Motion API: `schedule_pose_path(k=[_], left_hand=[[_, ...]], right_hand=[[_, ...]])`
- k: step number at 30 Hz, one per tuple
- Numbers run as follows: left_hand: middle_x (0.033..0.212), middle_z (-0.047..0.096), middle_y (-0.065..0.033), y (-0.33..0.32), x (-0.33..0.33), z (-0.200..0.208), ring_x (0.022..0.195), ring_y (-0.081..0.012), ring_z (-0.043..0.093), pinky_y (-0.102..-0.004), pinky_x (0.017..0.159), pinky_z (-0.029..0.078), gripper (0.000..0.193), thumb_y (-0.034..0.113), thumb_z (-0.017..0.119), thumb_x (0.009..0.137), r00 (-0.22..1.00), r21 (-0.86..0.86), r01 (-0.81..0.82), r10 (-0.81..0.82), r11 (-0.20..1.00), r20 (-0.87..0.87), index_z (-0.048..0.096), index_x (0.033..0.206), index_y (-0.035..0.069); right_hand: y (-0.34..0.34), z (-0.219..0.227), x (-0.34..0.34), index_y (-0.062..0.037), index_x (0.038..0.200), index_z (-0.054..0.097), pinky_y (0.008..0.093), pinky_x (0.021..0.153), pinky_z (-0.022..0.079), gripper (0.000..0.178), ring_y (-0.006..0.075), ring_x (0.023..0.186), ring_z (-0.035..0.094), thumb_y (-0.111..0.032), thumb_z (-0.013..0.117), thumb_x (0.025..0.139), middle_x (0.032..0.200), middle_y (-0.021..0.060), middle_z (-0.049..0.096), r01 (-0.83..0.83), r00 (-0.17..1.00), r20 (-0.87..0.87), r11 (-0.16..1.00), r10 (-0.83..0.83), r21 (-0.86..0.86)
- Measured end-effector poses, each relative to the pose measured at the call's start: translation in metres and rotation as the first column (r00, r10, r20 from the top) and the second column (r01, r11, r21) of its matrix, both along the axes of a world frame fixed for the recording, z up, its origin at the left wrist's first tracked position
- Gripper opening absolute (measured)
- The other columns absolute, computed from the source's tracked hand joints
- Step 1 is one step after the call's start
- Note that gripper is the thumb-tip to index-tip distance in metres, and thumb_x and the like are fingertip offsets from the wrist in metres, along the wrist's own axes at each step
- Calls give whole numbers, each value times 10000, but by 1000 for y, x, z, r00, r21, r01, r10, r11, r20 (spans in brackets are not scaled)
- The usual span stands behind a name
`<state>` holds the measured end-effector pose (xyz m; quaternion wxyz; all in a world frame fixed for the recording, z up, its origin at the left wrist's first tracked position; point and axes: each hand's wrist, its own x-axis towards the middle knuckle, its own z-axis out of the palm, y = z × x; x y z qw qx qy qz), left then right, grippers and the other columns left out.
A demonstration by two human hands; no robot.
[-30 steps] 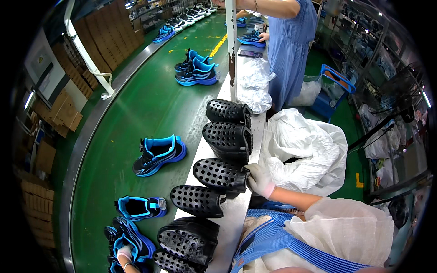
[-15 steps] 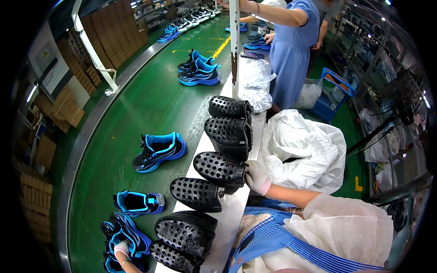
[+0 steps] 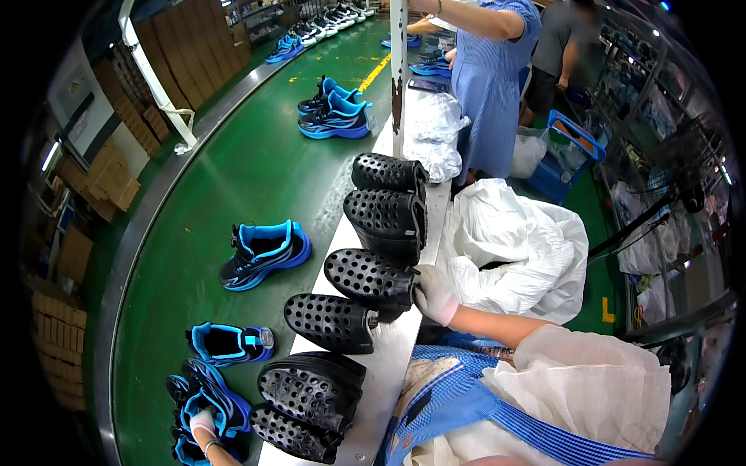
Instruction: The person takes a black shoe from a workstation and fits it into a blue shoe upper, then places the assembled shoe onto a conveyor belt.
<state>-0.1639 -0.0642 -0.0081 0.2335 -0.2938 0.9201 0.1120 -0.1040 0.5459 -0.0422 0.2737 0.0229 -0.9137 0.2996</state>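
**Gloved hand on a perforated black clog at the ledge**

Since a second ago the row of black clogs and the blue sneakers on the green belt (image 3: 233, 171) sit slightly higher in view, and the right hand (image 3: 435, 293) stays at the heel end of the same clog. That perforated black clog (image 3: 371, 277) lies on its side on the pale surface (image 3: 388, 365) that runs beside the belt, third from the far end of a line of similar clogs. The right hand, in a thin whitish glove, has its fingers (image 3: 423, 281) curled narrowly around the clog's heel rim, gripping it.

Judging by the look, the clog is moulded foam: light, springy, with a matte skin that should not slip in a glove. The holes and the heel opening give easy purchase; the rim at the heel, where the hand already is, looks the firmest place to hold.

The left hand (image 3: 203, 423), low at the belt's near edge, rests on a blue-and-black sneaker (image 3: 203, 392); whether those fingers are closed I cannot tell. White bags (image 3: 521, 248) are heaped just right of the surface.
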Motion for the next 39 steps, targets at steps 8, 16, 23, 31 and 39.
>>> schedule_pose_path(k=[8, 16, 23, 31, 39], left_hand=[[996, 683, -136, -7, 5, -4, 880, -235, 616, -352, 797, 465, 437, 330, 661, 764, 962, 102, -222, 235, 970, -136, 671, 1027, -19], [983, 683, -157, 9, 9, 13, 879, -249, 609, -349, 801, 456, 423, 315, 648, 777, 974, 63, -184, 191, 981, -122, 668, 1013, -36], [883, 679, -98, -77, 16, -58, 756, -210, 587, -343, 719, 462, 368, 252, 677, 763, 909, 227, -233, 295, 946, -294, 671, 1004, -26], [828, 665, -83, -80, 12, -67, 710, -194, 570, -340, 675, 456, 307, 220, 682, 762, 914, 172, -215, 260, 961, -310, 680, 966, -9], [997, 678, -122, -79, 18, -63, 865, -228, 608, -344, 789, 468, 391, 193, 715, 758, 904, 281, -245, 323, 928, -281, 643, 1088, -4]], right_hand=[[-2, 0, 3, 4, 1046, 552, 433, 861, 435, 342, 390, 967, 540, 8, 543, 704, 1013, 202, 566, 23, 999, 31, 999, -23, -25], [0, -5, -1, -15, 1052, 558, 441, 817, 439, 324, 383, 934, 538, -4, 522, 730, 965, 198, 567, 16, 999, -33, 1000, -16, 3], [-9, -2, -4, -16, 1040, 551, 448, 792, 438, 315, 392, 890, 538, -11, 524, 726, 931, 196, 560, 16, 1000, -23, 1000, -15, 27], [-5, -4, 0, -1, 1057, 565, 440, 867, 437, 347, 396, 971, 541, -8, 540, 711, 1029, 212, 571, 29, 999, 43, 999, -28, -14], [-9, 0, -2, -15, 1051, 548, 447, 809, 430, 328, 395, 925, 526, -5, 514, 725, 948, 199, 557, 13, 1000, -21, 999, -12, 34]])
